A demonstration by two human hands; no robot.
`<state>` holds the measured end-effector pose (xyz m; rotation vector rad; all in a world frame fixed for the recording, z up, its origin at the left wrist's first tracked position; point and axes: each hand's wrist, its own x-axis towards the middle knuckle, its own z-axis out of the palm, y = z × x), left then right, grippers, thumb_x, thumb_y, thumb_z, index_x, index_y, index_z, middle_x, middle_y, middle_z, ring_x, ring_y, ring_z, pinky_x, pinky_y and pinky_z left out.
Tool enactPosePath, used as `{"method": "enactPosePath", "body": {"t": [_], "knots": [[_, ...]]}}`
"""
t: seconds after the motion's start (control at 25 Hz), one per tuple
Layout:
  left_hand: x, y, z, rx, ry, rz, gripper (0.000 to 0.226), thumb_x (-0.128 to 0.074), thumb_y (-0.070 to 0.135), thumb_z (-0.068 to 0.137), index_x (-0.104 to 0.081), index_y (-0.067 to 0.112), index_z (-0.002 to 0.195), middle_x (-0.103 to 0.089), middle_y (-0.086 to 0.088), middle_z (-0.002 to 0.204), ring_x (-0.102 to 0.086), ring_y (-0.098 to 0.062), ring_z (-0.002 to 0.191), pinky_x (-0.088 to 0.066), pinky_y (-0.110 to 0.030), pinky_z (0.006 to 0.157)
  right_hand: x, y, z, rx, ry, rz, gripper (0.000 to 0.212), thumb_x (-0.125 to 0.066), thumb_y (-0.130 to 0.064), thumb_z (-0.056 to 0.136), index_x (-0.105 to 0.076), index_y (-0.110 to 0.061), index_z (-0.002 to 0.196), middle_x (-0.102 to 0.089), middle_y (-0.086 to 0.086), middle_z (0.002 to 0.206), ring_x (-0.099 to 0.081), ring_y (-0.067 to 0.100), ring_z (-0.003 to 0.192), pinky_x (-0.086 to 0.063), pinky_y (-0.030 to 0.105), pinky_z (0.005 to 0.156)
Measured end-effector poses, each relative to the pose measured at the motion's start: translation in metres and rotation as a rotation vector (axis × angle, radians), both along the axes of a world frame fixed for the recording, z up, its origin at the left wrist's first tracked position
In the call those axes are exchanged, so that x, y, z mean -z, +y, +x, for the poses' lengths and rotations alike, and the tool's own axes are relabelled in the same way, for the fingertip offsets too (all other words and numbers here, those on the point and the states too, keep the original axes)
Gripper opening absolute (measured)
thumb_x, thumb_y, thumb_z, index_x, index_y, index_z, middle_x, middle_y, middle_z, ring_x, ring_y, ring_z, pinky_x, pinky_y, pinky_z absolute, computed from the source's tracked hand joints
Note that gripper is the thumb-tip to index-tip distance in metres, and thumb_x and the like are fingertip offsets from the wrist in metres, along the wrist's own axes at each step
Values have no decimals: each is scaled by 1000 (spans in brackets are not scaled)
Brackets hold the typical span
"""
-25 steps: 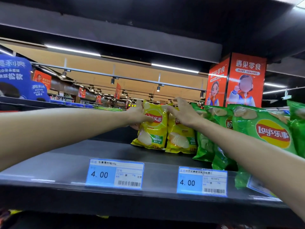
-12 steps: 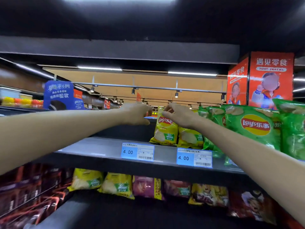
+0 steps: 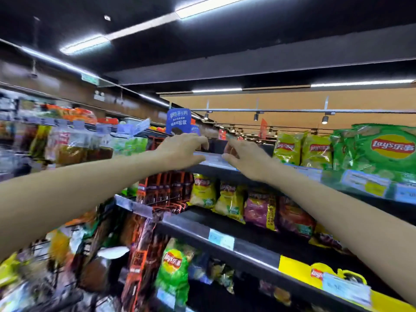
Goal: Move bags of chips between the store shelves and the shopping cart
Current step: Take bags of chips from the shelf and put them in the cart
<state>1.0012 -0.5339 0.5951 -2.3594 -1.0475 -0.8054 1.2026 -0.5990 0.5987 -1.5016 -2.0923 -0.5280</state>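
Leftmost, down in the bottom corner, a blurred tangle of wire and coloured packets [image 3: 40, 266] may be the shopping cart, though it is too smeared to be sure. Next comes the left hand [image 3: 182, 149], reaching out at the level of the dark upper store shelf [image 3: 213, 164], its fingers loosely curled and holding nothing; whether they touch the shelf edge cannot be told. Just beside it, the right hand [image 3: 245, 155] hangs with fingers spread apart, equally empty.

Further right, two small yellow foil bags of chips [image 3: 304, 149] stand upright side by side on that shelf, well apart from both hands. Beyond them sit large green bags of chips [image 3: 382, 149] (at least two, overlapping, so an exact count escapes me).

On the middle shelf below, two yellow bags [image 3: 216, 194] and at least two purple-red bags [image 3: 261, 208] lean in a row; lower still, one green bag [image 3: 172, 266] shows.

As for progress, neither hand carries a bag, so no transfer is under way. My guess is that the hands are between bags and that more moving remains.
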Motion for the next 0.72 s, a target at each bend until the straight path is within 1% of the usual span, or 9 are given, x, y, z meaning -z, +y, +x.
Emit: {"method": "enactPosePath", "body": {"t": [0.12,0.16,0.24,0.28,0.36,0.44,0.52,0.6,0.72], "knots": [[38,-34,-68,-124,-1,-54,28,-57,43,94,-56,30,119,-57,7,105,-58,-18,97,-43,-33,70,43,-15,-52,-111,-38,-67,21,-52,-34,100,-57,-14,103,-60,1,96,-57,24,92,-40,34,73],[50,-47,-94,-174,-5,-78,26,-57,43,94,-56,31,118,-56,9,104,-57,-16,95,-46,-33,70,57,-18,-70,-148,-66,-86,22,-51,-35,100,-57,-14,102,-60,2,96,-57,25,92,-41,35,74],[74,-77,-147,-244,-17,-132,25,-54,42,96,-56,32,118,-57,11,108,-57,-13,93,-52,-35,69,77,-25,-112,-219,-84,-116,22,-50,-36,100,-55,-15,103,-61,4,97,-59,27,92,-46,39,77],[85,-93,-173,-280,-9,-147,27,-53,43,97,-55,31,121,-58,9,111,-58,-14,94,-53,-35,65,86,-31,-135,-262,-72,-131,22,-49,-36,101,-54,-14,104,-59,4,97,-59,27,91,-46,39,75],[108,-124,-224,-386,24,-171,32,-51,44,99,-51,30,128,-57,7,118,-60,-14,96,-52,-33,58,103,-44,-182,-348,-44,-174,22,-47,-36,102,-52,-15,105,-56,2,96,-57,24,88,-44,37,71],[131,-155,-267,-494,36,-195,33,-50,44,100,-50,29,129,-56,8,120,-58,-12,95,-47,-30,54,128,-57,-231,-399,-83,-190,25,-45,-38,103,-51,-14,110,-53,1,95,-54,22,83,-41,32,65],[157,-182,-312,-565,12,-235,33,-51,44,99,-51,29,128,-56,8,118,-57,-12,93,-48,-32,59,156,-69,-281,-462,-98,-184,31,-43,-39,103,-49,-13,119,-48,0,94,-51,20,81,-38,30,63],[183,-213,-362,-617,-24,-306,33,-51,46,97,-51,29,124,-57,6,117,-60,-17,98,-55,-40,72,182,-81,-336,-523,-77,-201,34,-42,-39,104,-47,-13,124,-50,2,100,-52,22,89,-38,31,68],[219,-262,-433,-743,-52,-377,33,-52,43,97,-53,25,125,-58,2,120,-60,-21,105,-54,-42,83,217,-97,-421,-610,-75,-264,31,-43,-39,104,-48,-14,121,-55,6,109,-55,26,97,-46,35,75]]}}
